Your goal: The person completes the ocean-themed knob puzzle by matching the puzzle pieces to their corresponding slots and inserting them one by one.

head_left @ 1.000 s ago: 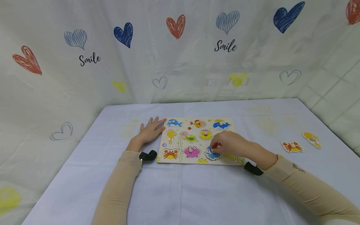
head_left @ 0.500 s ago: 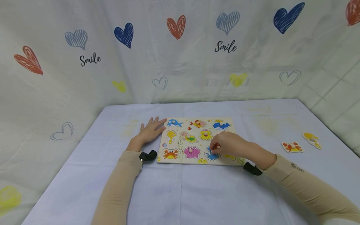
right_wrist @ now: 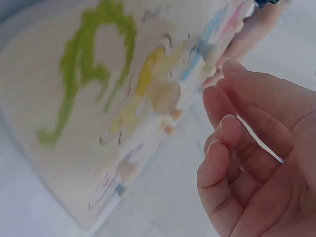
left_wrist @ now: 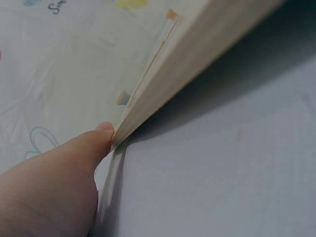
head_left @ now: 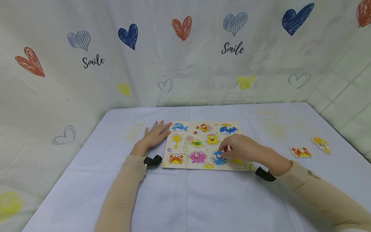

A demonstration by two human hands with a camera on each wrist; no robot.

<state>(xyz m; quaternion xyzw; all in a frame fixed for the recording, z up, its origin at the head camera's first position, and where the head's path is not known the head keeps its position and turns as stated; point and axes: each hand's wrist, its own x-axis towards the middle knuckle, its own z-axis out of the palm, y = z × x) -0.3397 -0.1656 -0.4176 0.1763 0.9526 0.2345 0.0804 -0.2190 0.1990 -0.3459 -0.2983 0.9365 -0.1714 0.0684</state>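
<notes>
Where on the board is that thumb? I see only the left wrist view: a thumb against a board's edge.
Observer: The left hand lies flat on the table, at the left edge of the board, toward its far corner.
Operator: What is the other hand doing?
Observer: The right hand is over the board's near right part, fingertips by the peg of the octopus. Its fingers are loosely curled and hold nothing.
Operator: Are any pieces off the board?
Observer: Two lie on the table to the right: a loose crab and a yellow piece.
</notes>
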